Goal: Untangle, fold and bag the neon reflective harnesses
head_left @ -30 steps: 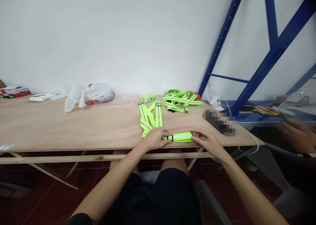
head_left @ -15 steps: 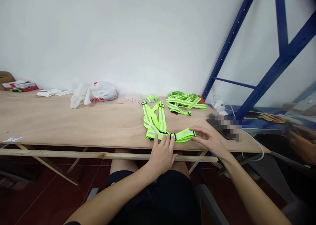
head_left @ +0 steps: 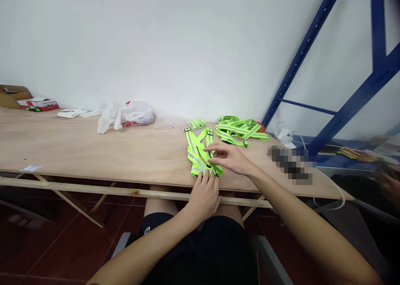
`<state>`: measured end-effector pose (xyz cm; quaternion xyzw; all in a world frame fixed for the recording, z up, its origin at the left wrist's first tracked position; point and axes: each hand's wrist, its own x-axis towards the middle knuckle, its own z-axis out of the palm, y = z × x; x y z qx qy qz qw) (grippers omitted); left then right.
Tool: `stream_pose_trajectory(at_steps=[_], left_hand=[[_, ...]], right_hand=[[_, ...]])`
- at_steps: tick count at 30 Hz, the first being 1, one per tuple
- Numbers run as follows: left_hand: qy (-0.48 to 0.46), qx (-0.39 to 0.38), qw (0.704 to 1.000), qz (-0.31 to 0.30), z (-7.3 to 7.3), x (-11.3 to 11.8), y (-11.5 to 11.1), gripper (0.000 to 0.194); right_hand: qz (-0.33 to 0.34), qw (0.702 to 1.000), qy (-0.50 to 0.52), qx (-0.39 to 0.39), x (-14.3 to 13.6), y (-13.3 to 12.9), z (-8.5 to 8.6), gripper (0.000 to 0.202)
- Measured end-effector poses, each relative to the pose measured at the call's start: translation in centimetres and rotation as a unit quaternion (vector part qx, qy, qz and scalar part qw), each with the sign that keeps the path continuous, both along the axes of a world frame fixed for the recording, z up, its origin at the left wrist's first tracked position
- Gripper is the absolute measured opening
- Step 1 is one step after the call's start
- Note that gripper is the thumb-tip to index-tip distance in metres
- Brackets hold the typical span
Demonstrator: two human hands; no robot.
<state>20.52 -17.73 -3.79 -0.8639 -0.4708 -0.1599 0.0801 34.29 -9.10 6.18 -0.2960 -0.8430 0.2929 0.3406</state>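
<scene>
A pale wall [head_left: 156,43] fills the far side, above a long wooden bench [head_left: 140,156]. On the right, a blue metal frame [head_left: 308,53] slants up beside the bench.

The yellow-green reflective harness [head_left: 193,156] lies flat near the bench's near edge, its two shoulder straps pointing far and its waist band nearest the person. Both hands are at it. The left grip [head_left: 204,195] is at its near side: the fingers lie flat and slightly spread on the waist band, thumb out to the right, pinching nothing, with the harness reaching away beyond the fingertips. The right grip [head_left: 229,158] comes in from the right, over the harness's right half, thumb and forefinger spread apart and pointing left. Part of the right strap shows between these two digits; whether they touch it cannot be told.

Far and to the right of the harness sits a loose heap of similar straps [head_left: 239,128], well apart from both grips. Far left along the wall stand a white plastic bag [head_left: 137,113], a cardboard box [head_left: 14,98] and a smaller red-and-white box [head_left: 40,104]. A small clear packet [head_left: 198,123] of green strap lies just beyond the harness's shoulder straps. Two small black buckles [head_left: 209,133] sit at the far ends of those straps.
</scene>
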Motion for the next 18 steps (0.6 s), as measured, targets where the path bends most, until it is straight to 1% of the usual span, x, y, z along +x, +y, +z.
stream_pose_trajectory(at_steps=[2,4,7,9,10,12,14,15,16,18], left_hand=[[-0.001,-0.004,1.000,-0.006,0.1,-0.3,0.1,0.059],[-0.013,-0.007,1.000,-0.012,0.2,-0.6,0.3,0.060],[-0.030,-0.020,0.999,-0.019,0.1,-1.0,0.4,0.060],[-0.045,-0.026,0.998,-0.034,0.1,-1.5,0.3,0.058],[-0.055,-0.027,0.996,-0.057,0.1,-1.9,0.2,0.056],[-0.078,-0.023,0.987,-0.140,0.4,-2.7,-0.1,0.044],[-0.104,-0.012,0.969,-0.224,0.9,-3.9,-0.4,0.033],[-0.123,0.000,0.962,-0.243,1.2,-4.4,-0.4,0.031],[-0.147,0.016,0.960,-0.237,1.5,-5.0,-0.3,0.029],[-0.203,0.050,0.961,-0.179,1.9,-6.0,0.4,0.027]], right_hand=[[0.046,0.999,-0.025,-0.010,-2.7,0.9,-0.9,0.035],[0.074,0.995,-0.062,-0.019,-5.0,1.8,-2.3,0.033],[0.086,0.991,-0.100,-0.028,-6.7,2.7,-4.4,0.031],[0.077,0.991,-0.099,-0.039,-6.9,3.0,-5.4,0.033],[0.072,0.992,-0.096,-0.047,-6.7,3.1,-5.8,0.035],[0.064,0.992,-0.085,-0.062,-6.3,3.2,-6.3,0.036],[0.070,0.992,-0.068,-0.080,-5.9,3.4,-6.5,0.033],[0.076,0.991,-0.055,-0.094,-5.8,3.5,-6.5,0.032],[0.083,0.989,-0.043,-0.113,-5.7,3.7,-6.6,0.031],[0.088,0.982,-0.022,-0.163,-5.5,4.0,-6.7,0.033]])
